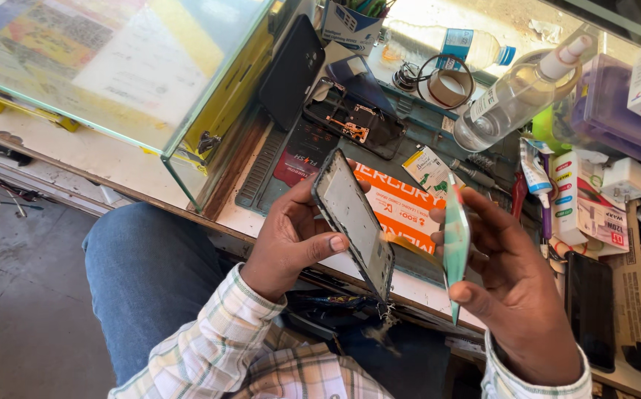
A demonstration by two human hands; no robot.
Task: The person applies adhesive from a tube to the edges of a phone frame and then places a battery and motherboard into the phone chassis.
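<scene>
Left hand grips a black rectangular phone frame with a pale grey inner plate: thumb pressed on the near face, fingers wrapped behind the left edge. The frame is held above the near edge of the bench, clear of its surface. Its long axis runs from upper left to lower right, with the far end pointing toward the far left and the near end toward the person's lap. The open face is turned up and to the right.

Right hand pinches a thin mint-green rectangular panel edge-on, thumb at the near lower end and fingers spread along the back. The panel's long axis is close to upright, leaning slightly, with its upper end pointing far and its lower tip pointing near. The panel stands just right of the frame, and the two do not visibly touch.

Beyond the hands, an orange printed mat lies on the bench. Farther off, a black opened phone body with an exposed circuit board lies flat. A clear plastic bottle with a white nozzle leans at far right. A glass display case occupies the far left.
</scene>
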